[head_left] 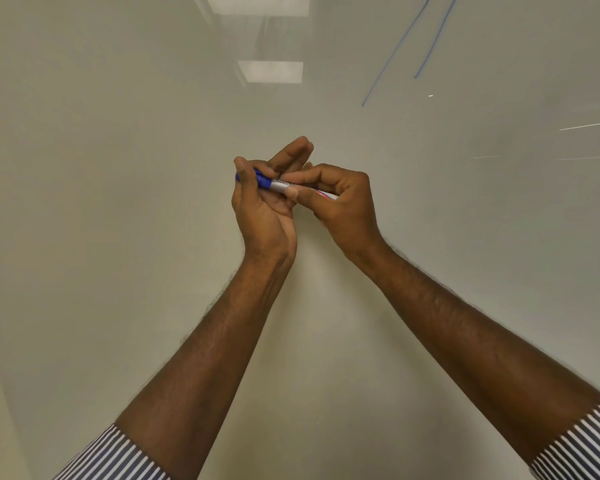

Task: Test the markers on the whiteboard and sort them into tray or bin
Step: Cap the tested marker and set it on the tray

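A marker with a grey-white barrel and a blue cap lies level between both hands, in front of the whiteboard. My left hand has its thumb curled over the blue cap end, with the other fingers stretched out behind it. My right hand grips the barrel, thumb and fingers wrapped round it. The cap sits against the barrel; whether it is fully seated I cannot tell.
Two blue marker lines run down the whiteboard at the upper right. Ceiling lights reflect in the glossy board at the top centre. No tray or bin is in view.
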A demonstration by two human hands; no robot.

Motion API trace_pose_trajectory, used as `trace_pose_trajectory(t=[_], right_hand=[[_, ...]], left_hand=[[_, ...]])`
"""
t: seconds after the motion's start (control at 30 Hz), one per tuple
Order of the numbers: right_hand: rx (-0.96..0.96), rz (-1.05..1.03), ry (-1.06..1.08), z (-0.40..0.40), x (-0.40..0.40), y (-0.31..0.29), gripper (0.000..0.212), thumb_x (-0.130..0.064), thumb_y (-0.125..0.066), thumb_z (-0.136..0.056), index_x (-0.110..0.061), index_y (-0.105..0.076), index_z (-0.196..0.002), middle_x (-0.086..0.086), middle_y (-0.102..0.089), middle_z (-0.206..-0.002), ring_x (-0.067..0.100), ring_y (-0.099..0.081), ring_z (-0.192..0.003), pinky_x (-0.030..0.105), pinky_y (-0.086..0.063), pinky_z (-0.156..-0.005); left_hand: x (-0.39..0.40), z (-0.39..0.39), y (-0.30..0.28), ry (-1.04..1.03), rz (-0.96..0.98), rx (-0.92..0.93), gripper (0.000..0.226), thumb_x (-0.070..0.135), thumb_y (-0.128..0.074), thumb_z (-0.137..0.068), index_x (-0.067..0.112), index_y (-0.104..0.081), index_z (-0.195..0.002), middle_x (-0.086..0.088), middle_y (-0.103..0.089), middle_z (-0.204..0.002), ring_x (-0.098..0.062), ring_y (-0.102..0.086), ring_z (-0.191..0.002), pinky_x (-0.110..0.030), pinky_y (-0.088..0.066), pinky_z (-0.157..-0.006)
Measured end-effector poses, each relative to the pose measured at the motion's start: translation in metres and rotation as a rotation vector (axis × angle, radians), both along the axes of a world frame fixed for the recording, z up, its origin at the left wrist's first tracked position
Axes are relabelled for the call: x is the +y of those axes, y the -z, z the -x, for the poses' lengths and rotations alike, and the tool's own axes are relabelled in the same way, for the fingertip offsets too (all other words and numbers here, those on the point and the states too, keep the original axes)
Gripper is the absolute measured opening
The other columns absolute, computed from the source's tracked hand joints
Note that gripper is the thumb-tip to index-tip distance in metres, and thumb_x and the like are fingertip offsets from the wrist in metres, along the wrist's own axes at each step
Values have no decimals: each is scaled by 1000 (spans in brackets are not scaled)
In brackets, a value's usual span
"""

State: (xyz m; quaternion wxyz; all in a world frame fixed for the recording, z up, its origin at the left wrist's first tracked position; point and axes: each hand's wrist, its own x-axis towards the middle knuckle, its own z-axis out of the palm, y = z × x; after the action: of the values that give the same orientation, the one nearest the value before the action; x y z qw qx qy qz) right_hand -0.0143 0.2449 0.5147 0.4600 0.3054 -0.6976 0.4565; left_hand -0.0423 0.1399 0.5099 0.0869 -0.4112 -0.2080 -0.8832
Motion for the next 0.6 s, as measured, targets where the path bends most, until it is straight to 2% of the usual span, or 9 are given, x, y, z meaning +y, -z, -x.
trace_pose_trajectory(t=[0.03, 0.1, 0.2, 0.37, 0.43, 0.5, 0.6], right_hand=[[-26, 14, -12, -1, -1, 0, 18, -2, -74, -89, 2, -76, -106, 1, -76, -90, 4, -72, -79, 14, -53, -74], [-108, 74, -72, -4, -5, 2, 18, 1, -72, -90, 5, -74, -108, -7, -74, -78, -1, -66, -63, 7, -47, -61], [-249, 173, -88, -5, -11, 5, 19, -7, -71, -92, 3, -75, -108, -10, -68, -65, 2, -51, -44, 12, -37, -45], [-527, 227, -98, -10, -14, 7, 20, -20, -72, -94, -9, -77, -110, 4, -66, -72, 8, -42, -45, 18, -34, -41], [-530, 163, -81, -15, -13, 9, 20, -21, -71, -95, -10, -77, -110, 7, -68, -74, 9, -45, -45, 18, -34, -41], [-504, 89, -55, -18, -12, 15, 18, -22, -71, -95, -11, -77, -108, 10, -71, -76, 12, -49, -47, 19, -35, -41], [-488, 20, -2, -18, -11, 31, 16, -24, -72, -94, -11, -77, -100, 12, -73, -76, 16, -52, -49, 21, -37, -43]], left_hand=[[0, 0, 1, 9, -8, -1, 49, 36, -20, -111, 8, -48, -82, -21, -73, -109, -41, -67, -112, -47, -54, -96], [-1, 0, 2, 22, -20, 3, 49, 35, -20, -111, 8, -48, -80, -22, -73, -107, -42, -68, -110, -52, -51, -102], [-1, 3, 3, 42, -20, 4, 49, 37, -20, -111, 9, -46, -79, -22, -73, -106, -40, -68, -109, -55, -47, -107], [-12, 14, 17, 36, 68, 34, 47, 37, -21, -110, 8, -47, -83, -24, -71, -113, -43, -63, -119, -59, -44, -109], [-24, 17, 27, -8, 146, 52, 44, 33, -22, -111, 7, -52, -91, -25, -69, -118, -45, -61, -121, -57, -47, -105], [-38, 16, 41, -132, 257, 47, 39, 28, -27, -111, 5, -57, -101, -24, -69, -121, -41, -64, -119, -51, -54, -96], [-56, 16, 63, -333, 442, 36, 27, 23, -44, -107, 2, -61, -113, -19, -71, -119, -36, -69, -111, -45, -60, -86]])
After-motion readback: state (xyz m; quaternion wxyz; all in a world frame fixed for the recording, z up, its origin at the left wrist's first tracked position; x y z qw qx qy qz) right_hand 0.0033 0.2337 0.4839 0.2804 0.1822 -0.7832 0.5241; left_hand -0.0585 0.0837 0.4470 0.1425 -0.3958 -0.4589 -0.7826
